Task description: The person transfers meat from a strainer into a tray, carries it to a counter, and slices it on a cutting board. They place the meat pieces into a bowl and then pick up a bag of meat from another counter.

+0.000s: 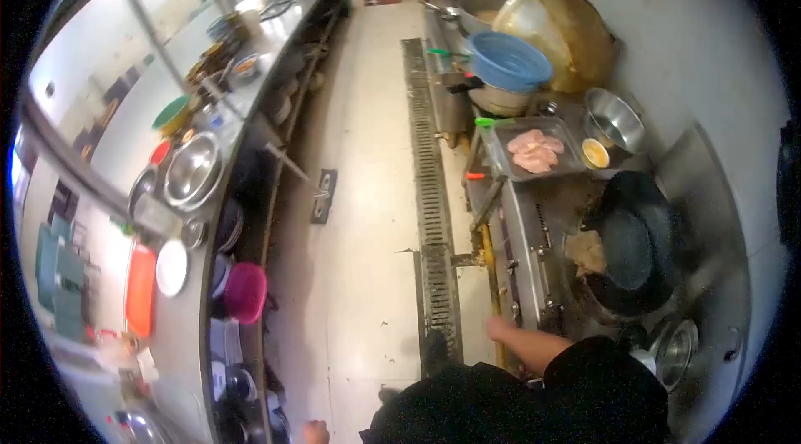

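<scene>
My right hand (502,330) is held out beside the stove's front edge, near the knobs and over a yellow pipe (491,277). Its fingers look curled, with nothing visible in them. At the bottom edge, only part of my left hand (315,433) shows, low over the floor; it seems loosely closed and no object is seen in it. On the stove to the right sits a large black wok (630,248), with a tan cloth (586,252) at its left rim. Beyond it, a clear tray (553,170) holds pieces of raw pale meat (534,150).
A floor drain grate (430,169) runs along the aisle. A floor squeegee (324,195) leans from the left counter (188,335), which carries metal bowls (192,170) and an orange tray (140,290). A magenta basin (245,292) juts from its shelf. A blue basin (509,60) stands far right.
</scene>
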Tool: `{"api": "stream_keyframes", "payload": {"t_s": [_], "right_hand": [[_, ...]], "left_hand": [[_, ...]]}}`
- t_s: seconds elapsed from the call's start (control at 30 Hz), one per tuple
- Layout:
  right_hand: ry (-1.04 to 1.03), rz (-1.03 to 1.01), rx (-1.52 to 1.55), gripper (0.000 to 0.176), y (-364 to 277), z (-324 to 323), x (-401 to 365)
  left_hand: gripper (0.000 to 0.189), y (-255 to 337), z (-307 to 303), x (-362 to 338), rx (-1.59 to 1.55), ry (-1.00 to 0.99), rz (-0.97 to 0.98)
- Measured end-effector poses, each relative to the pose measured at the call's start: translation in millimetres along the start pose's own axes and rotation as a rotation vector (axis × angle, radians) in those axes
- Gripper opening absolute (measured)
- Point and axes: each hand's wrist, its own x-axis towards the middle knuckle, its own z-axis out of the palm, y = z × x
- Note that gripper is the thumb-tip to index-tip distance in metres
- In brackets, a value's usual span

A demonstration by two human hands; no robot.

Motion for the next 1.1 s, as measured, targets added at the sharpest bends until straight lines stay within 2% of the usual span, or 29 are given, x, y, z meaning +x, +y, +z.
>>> {"api": "stream_keyframes", "payload": {"t_s": [0.03, 0.07, 0.1, 0.13, 0.17, 0.2, 0.23, 0.27, 0.33, 0.37, 0.43, 0.47, 0.5, 0.57, 0.6, 0.63, 0.7, 0.73, 0.8, 0.83, 0.87, 0.93, 0.97, 1.03, 1.1], "right_hand": [[0.007, 0.002, -0.063, 0.023, -6, -6, -5], [0.013, -0.020, -0.102, 0.023, -10, -9, -11], [0.025, -0.179, -0.301, 0.025, -14, -17, -17], [0.033, -0.350, -0.516, 0.026, -24, -27, -24], [0.034, -0.404, -0.595, 0.026, -41, -35, -35], [-0.052, -0.408, -0.733, 0.028, -60, -43, -50], [-0.133, -0.407, -0.884, 0.030, -87, -47, -61], [-0.130, -0.468, -0.994, 0.030, -114, -43, -65], [-0.099, -0.413, -0.999, 0.030, -157, -13, -58], [-0.095, -0.464, -1.107, 0.030, -181, 7, -56], [0.021, -0.496, -0.769, 0.026, -221, 52, -51], [-0.055, -0.798, -1.038, 0.027, -245, 70, -51], [-0.061, -0.838, -1.102, 0.027, -281, 87, -73], [0.113, -1.194, -1.273, 0.031, -344, 142, -119], [0.063, -1.118, -1.174, 0.029, -377, 167, -151], [0.017, -1.037, -1.075, 0.028, -415, 187, -185], [0.065, -1.160, -1.073, 0.025, -479, 232, -256], [0.038, -1.194, -1.135, 0.025, -502, 254, -271], [-0.091, -1.043, -1.004, 0.024, -551, 299, -276], [-0.097, -1.113, -1.038, 0.025, -570, 319, -274], [-0.106, -1.183, -1.066, 0.026, -588, 340, -274], [-0.132, -1.023, -1.086, 0.026, -622, 374, -320], [-0.152, -1.045, -1.137, 0.026, -637, 395, -344], [-0.117, -0.886, -1.267, 0.028, -668, 438, -383], [-0.104, -0.903, -1.432, 0.030, -703, 489, -415]], "left_hand": [[0.038, -3, 1, -31, -0.162, 0.092, -0.145], [0.038, -30, 50, -42, -0.150, 0.187, -0.039], [0.038, -50, 97, -46, -0.185, 0.194, -0.084], [0.034, -56, 126, -66, -0.395, 0.238, -0.233], [0.032, -58, 147, -102, -0.608, 0.289, -0.401], [0.033, -62, 166, -134, -0.645, 0.262, -0.457], [0.034, -54, 152, -161, -0.689, 0.235, -0.519], [0.037, -53, 151, -189, -0.739, 0.243, -0.597], [0.042, -66, 174, -245, -0.809, 0.273, -0.735], [0.045, -79, 193, -274, -0.829, 0.289, -0.782], [0.045, -105, 237, -338, -0.957, 0.272, -0.924], [0.045, -117, 265, -371, -0.964, 0.238, -1.039], [0.045, -129, 282, -405, -0.968, 0.199, -1.143], [0.044, -139, 321, -476, -0.999, 0.173, -1.320], [0.043, -141, 350, -507, -1.089, 0.167, -1.432], [0.041, -137, 369, -534, -0.981, 0.238, -1.579], [0.038, -146, 374, -584, -1.152, 0.180, -1.606], [0.037, -140, 393, -601, -1.103, 0.213, -1.671], [0.036, -122, 426, -621, -1.092, 0.272, -1.760], [0.035, -114, 431, -631, -1.128, 0.323, -1.787], [0.035, -109, 423, -640, -1.219, 0.286, -1.869], [0.034, -105, 419, -647, -1.379, 0.229, -1.961], [0.034, -106, 426, -653, -1.443, 0.204, -1.974], [0.035, -103, 439, -662, -1.529, 0.181, -2.021], [0.035, -112, 438, -673, -1.608, 0.171, -2.048]]}}
